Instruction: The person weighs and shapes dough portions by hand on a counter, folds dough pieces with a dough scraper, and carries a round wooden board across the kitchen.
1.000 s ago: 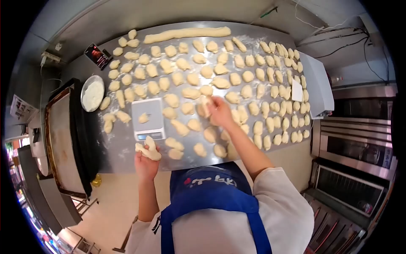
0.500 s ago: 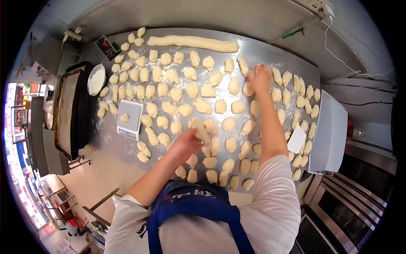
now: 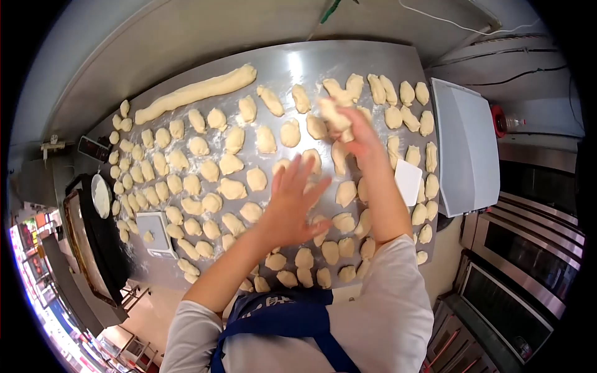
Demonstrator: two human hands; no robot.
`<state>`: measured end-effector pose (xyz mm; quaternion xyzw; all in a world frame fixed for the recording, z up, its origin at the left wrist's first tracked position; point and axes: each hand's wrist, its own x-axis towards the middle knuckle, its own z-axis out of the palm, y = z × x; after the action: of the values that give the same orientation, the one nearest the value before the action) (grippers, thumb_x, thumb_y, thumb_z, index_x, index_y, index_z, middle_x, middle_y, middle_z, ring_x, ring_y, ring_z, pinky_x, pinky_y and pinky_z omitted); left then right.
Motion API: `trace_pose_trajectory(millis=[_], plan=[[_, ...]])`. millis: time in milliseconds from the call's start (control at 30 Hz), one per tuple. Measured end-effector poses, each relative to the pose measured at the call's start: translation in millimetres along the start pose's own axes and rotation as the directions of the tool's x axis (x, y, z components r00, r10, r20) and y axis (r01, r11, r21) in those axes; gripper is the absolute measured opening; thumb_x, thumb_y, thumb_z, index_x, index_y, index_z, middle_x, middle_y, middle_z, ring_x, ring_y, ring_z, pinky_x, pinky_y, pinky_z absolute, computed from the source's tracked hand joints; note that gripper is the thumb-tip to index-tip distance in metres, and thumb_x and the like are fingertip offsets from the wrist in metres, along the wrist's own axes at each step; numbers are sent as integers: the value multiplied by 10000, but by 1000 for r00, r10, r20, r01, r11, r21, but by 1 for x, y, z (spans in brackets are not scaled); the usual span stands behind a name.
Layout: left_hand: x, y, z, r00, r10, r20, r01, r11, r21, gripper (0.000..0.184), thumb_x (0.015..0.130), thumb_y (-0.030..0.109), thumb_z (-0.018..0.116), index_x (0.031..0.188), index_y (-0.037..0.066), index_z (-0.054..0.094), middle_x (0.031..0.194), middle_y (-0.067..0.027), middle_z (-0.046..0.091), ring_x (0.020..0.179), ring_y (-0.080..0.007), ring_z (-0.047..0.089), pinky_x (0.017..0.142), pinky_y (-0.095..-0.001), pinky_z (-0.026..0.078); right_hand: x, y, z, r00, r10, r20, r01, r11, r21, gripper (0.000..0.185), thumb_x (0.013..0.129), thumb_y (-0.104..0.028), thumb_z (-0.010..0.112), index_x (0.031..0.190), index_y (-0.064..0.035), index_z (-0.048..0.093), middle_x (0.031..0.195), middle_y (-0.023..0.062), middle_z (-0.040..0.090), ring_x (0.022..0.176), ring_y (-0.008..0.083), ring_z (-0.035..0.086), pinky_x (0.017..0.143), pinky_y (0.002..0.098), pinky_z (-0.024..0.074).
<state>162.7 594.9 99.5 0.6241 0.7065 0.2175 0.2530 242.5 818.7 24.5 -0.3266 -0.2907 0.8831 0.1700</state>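
Many dough lumps (image 3: 265,140) crowd the hands, left (image 3: 289,204) splayed, right (image 3: 361,134) gripping dough (image 3: 331,114), card (image 3: 408,182) nearby.

A pale, elongated dough piece (image 3: 331,114) tilts above similar dough lumps (image 3: 290,133).

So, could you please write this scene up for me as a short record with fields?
Surface: grey metal table, dusted in places with white powder
Left hand: open, fingers spread, over pale, rounded dough pieces; contact unclear
Right hand: gripping a pale, elongated lump of dough, blurred
Far side, left: long, pale dough roll
Near side, left: square grey-and-white scale with one small dough piece on it
Right end: flat, white rectangular card among the pieces
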Motion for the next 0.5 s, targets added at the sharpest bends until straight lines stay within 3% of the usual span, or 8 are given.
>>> trace_pose_trajectory(millis=[100, 167, 233, 267, 333, 367, 433, 500], plan=[[-26, -3, 11, 995, 65, 76, -63, 998, -27, 574, 695, 299, 760, 1202, 100, 578, 1399, -198, 376, 1318, -417, 307, 1058, -565, 252, 24, -58, -44, 885, -358, -297, 256, 908, -331, 381, 846, -214, 650, 1176, -32, 597, 1026, 44, 641, 878, 132, 605, 738, 298, 479], [-56, -21, 28, 997, 35, 73, -24, 989, -144, 488, 692, 207, 766, 1134, 81, 602, 1317, -185, 471, 1252, -401, 404, 1013, -498, 356, 41, -104, -76, 715, -640, -280, 349, 674, -651, 444, 815, -262, 683, 1171, -12, 596, 1045, 46, 645, 913, 143, 608, 768, 305, 473], [-84, -27, 30, 998, -47, 43, 52, 991, -123, 449, 681, 145, 767, 1093, 70, 607, 1231, -168, 541, 1170, -390, 486, 952, -452, 428, 65, -141, -120, 568, -792, -226, 271, 439, -857, 518, 785, -320, 697, 1182, -6, 586, 1080, 112, 653, 967, 222, 622, 835, 317, 457], [-95, -30, 30, 998, -52, 41, 57, 990, -126, 449, 681, 145, 767, 1093, 70, 607, 1231, -168, 541, 1170, -390, 486, 952, -452, 428, 72, -152, -134, 572, -789, -223, 270, 438, -858, 518, 785, -320, 697, 1182, -6, 586, 1080, 112, 653, 967, 222, 622, 835, 317, 457], [-117, -37, 31, 977, -200, 69, 210, 951, -227, 441, 684, 144, 763, 1089, 65, 607, 1198, -161, 560, 1138, -378, 514, 932, -447, 444, 87, -168, -160, 534, -807, -252, -41, 273, -961, 515, 789, -336, 666, 1177, -7, 587, 1125, 191, 631, 1053, 307, 596, 889, 357, 451], [-128, -39, 34, 977, -205, 64, 214, 950, -229, 441, 684, 144, 763, 1089, 65, 607, 1198, -161, 560, 1138, -378, 514, 932, -447, 444, 99, -170, -187, 539, -806, -246, -37, 269, -962, 515, 789, -336, 666, 1177, -7, 587, 1125, 191, 631, 1053, 307, 596, 889, 357, 451], [-145, -44, 39, 940, -327, 96, 339, 924, -175, 414, 711, 175, 730, 1084, 48, 603, 1177, -158, 581, 1086, -358, 549, 924, -420, 444, 127, -155, -239, 589, -808, -18, -385, -261, -885, 449, 796, -302, 641, 1127, 0, 621, 1066, 217, 646, 916, 356, 634, 812, 405, 493], [-147, -46, 34, 929, -355, 104, 368, 914, -171, 415, 715, 172, 726, 1091, 46, 602, 1170, -157, 586, 1076, -354, 554, 920, -418, 446, 127, -160, -224, 565, -822, -71, -354, -164, -921, 403, 819, -288, 606, 1132, -34, 627, 1080, 231, 628, 981, 386, 603, 841, 437, 484]])
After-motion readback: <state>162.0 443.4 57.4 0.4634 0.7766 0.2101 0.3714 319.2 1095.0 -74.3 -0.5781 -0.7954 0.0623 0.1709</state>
